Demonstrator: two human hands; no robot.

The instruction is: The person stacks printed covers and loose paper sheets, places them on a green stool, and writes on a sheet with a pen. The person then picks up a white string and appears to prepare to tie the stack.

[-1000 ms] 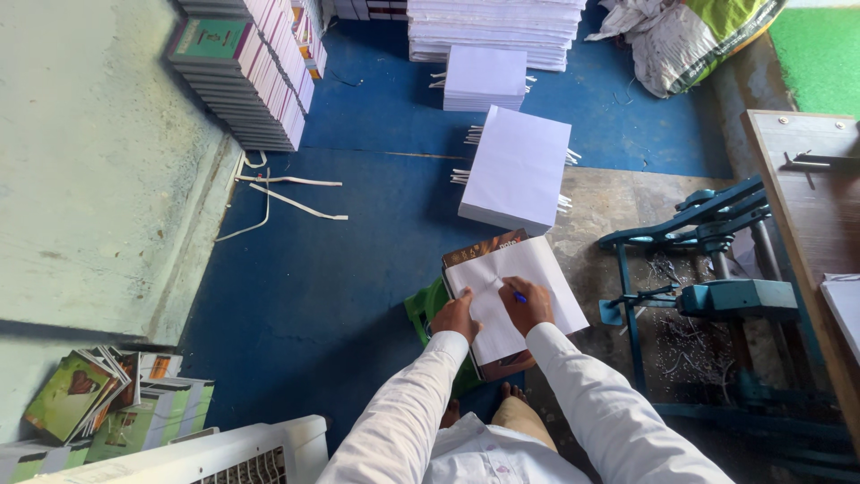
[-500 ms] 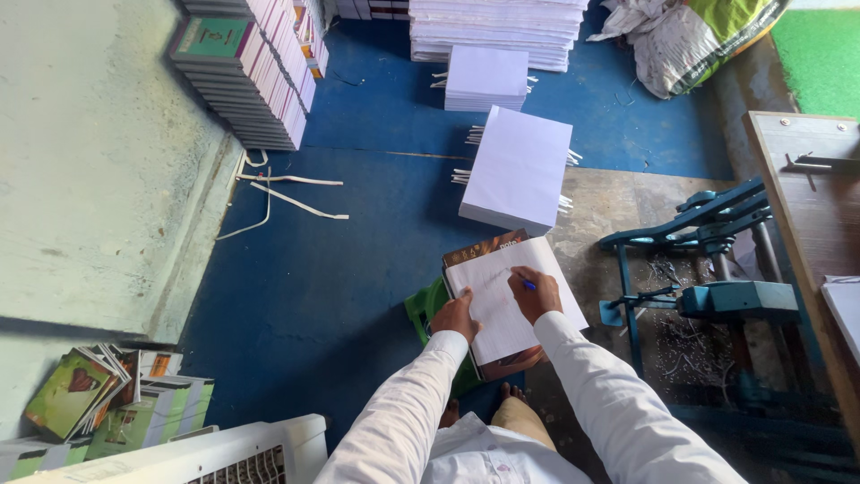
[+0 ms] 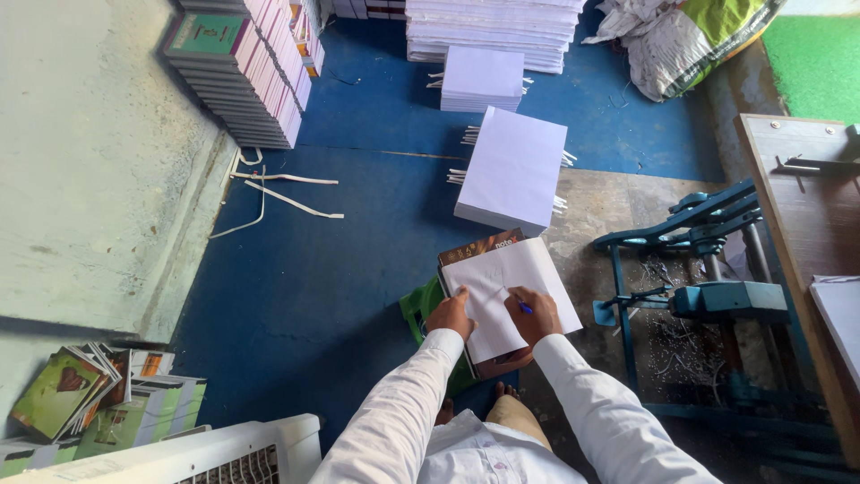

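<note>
Your left hand [image 3: 451, 315] is pressing on the left edge of the white sheet [image 3: 506, 291], fingers held together and flat. The sheet is lying on a brown-covered notebook [image 3: 479, 246], just in front of the white paper stack [image 3: 512, 168]. Your right hand [image 3: 534, 315] is resting on the sheet's lower right, fingers pinching a blue pen [image 3: 522, 306].

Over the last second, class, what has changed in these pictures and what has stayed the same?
The right hand, holding a blue pen, has slid down the white sheet toward the person; earlier it sat higher on the page. The left hand still rests on the sheet's left edge. The paper stacks and blue machine have not moved.
</note>
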